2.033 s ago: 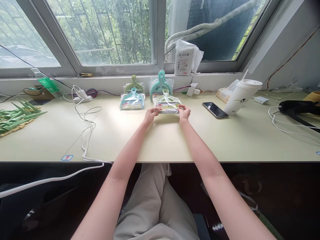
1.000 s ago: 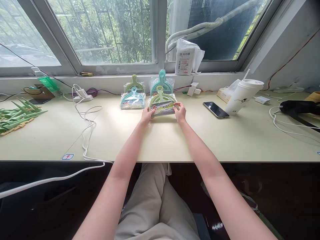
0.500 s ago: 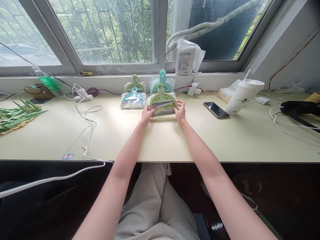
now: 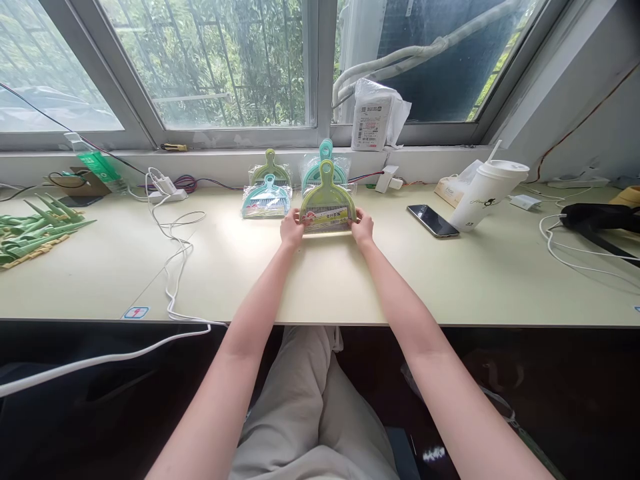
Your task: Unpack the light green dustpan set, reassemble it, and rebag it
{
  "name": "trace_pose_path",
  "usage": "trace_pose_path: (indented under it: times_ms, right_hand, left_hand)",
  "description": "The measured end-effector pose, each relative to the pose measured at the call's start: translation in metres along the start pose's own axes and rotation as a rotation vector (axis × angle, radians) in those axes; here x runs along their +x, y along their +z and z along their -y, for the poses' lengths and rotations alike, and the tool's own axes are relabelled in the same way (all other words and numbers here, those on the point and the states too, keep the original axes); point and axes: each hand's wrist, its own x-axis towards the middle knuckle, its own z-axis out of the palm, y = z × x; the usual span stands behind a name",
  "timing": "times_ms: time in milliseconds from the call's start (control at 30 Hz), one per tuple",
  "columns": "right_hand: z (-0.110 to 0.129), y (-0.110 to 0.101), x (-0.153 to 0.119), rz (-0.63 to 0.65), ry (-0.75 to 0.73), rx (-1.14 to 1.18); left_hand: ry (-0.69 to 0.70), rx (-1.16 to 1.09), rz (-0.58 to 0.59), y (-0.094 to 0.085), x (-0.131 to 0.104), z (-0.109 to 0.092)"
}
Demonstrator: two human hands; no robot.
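Observation:
A green dustpan and brush set (image 4: 327,200) in clear wrapping stands nearly upright on the table. Its left edge is gripped by my left hand (image 4: 292,229), its right edge by my right hand (image 4: 362,227); both hands are closed on it. Right behind it rises a blue dustpan set (image 4: 325,151), partly covered. To the left, a smaller-looking blue dustpan set (image 4: 267,199) leans in front of another green dustpan set (image 4: 270,162), both in clear plastic.
White cables (image 4: 175,260) trail over the table (image 4: 215,293) on the left, near green woven leaves (image 4: 40,230). On the right are a phone (image 4: 433,221), a white cup with a straw (image 4: 490,193) and a black strap (image 4: 600,223). A tissue pack (image 4: 373,120) stands on the sill.
The front green dustpan set has tipped more upright, its handle rising slightly. My hands stay at its two sides, with the right hand a little lower.

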Motion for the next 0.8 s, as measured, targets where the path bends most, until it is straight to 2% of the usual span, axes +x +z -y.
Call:
trace_pose_path:
  times_ms: [367, 800]
  right_hand:
    - [0.0017, -0.0035, -0.0017, -0.016, -0.035, -0.034]
    - [-0.0040, -0.0075, 0.0017, -0.071, -0.092, -0.097]
  left_hand:
    - [0.082, 0.091, 0.001, -0.0043, -0.0043, -0.0029]
    - [0.131, 0.231, 0.033, 0.0041, -0.0045, -0.0009]
